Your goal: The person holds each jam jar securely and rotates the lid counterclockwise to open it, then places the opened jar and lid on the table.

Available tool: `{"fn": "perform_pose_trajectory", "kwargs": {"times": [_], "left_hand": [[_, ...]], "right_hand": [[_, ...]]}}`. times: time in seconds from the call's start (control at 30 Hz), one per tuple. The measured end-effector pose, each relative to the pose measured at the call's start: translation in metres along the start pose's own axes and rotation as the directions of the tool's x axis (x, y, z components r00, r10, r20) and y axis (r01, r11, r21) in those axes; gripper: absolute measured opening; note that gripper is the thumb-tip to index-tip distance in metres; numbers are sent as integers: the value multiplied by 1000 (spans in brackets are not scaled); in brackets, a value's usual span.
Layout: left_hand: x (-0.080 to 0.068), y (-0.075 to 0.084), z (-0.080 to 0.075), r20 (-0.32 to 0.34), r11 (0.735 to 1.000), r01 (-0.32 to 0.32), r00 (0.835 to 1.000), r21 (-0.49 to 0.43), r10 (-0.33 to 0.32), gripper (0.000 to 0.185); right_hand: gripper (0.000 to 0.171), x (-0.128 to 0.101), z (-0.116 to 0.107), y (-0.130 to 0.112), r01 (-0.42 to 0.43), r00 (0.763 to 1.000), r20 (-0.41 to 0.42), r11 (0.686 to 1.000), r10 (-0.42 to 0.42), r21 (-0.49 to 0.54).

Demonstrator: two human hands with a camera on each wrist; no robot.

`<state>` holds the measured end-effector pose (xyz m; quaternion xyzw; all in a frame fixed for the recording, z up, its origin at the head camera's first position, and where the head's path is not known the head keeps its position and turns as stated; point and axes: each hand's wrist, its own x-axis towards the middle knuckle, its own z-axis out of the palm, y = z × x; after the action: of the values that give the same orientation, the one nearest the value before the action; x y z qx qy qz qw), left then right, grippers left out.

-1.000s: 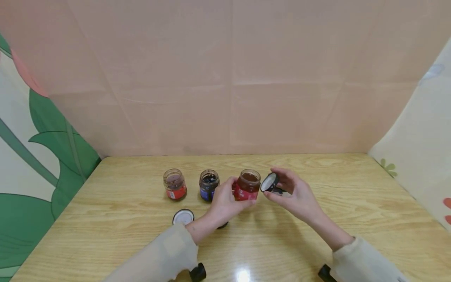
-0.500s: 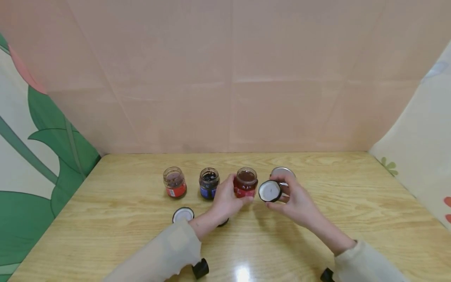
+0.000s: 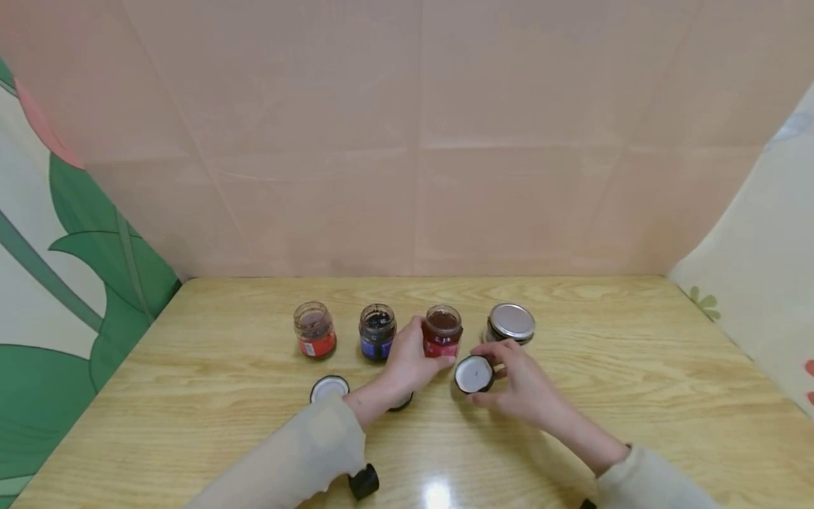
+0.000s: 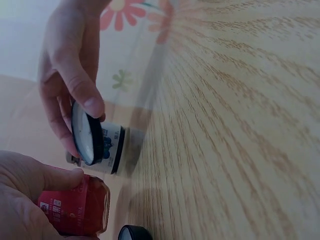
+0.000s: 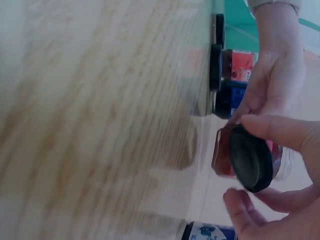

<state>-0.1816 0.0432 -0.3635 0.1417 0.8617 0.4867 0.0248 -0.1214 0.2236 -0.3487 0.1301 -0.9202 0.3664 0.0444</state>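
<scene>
My left hand (image 3: 407, 364) grips an open glass jam jar (image 3: 443, 334) of dark red jam with a red label, fingers behind it and thumb in front. The jar stands upright, close over the table. To its front right, my right hand (image 3: 520, 385) pinches a black lid (image 3: 473, 374) by the edge, between thumb and fingers. The lid's white inside faces up in the head view, and it is apart from the jar. Its black outer face (image 5: 250, 159) shows in the right wrist view, overlapping the jar there.
Left of the held jar stand an open jar with a blue label (image 3: 375, 338) and an open jar with a red label (image 3: 316, 332). A silver-topped closed jar (image 3: 511, 323) stands behind my right hand. Two lids, one white side up (image 3: 330, 387), lie near my left forearm.
My right hand has brought the lid down toward me and slightly left, turning its white inside further upward. The silver-topped jar has come into view behind it. My left hand has lowered the jar slightly.
</scene>
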Motion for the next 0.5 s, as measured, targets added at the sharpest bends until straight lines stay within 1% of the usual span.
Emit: {"fn": "perform_pose_trajectory", "kwargs": {"times": [0.13,0.3,0.37,0.5], "left_hand": [[2,-1,2,3,1000,12,1000,3,-12,54],[4,-3,4,9,999,30,1000,16,-30,54],[4,-4,5,12,1000,27,1000,16,-27,54],[6,-5,5,-4,1000,18,1000,24,-18,53]], "right_hand": [[59,0,3,0,-32,999,27,999,33,-37],[60,0,8,2,-28,998,62,996,34,-86],[60,0,10,2,-26,997,65,994,33,-102],[61,2,12,2,-21,997,67,994,28,-108]]}}
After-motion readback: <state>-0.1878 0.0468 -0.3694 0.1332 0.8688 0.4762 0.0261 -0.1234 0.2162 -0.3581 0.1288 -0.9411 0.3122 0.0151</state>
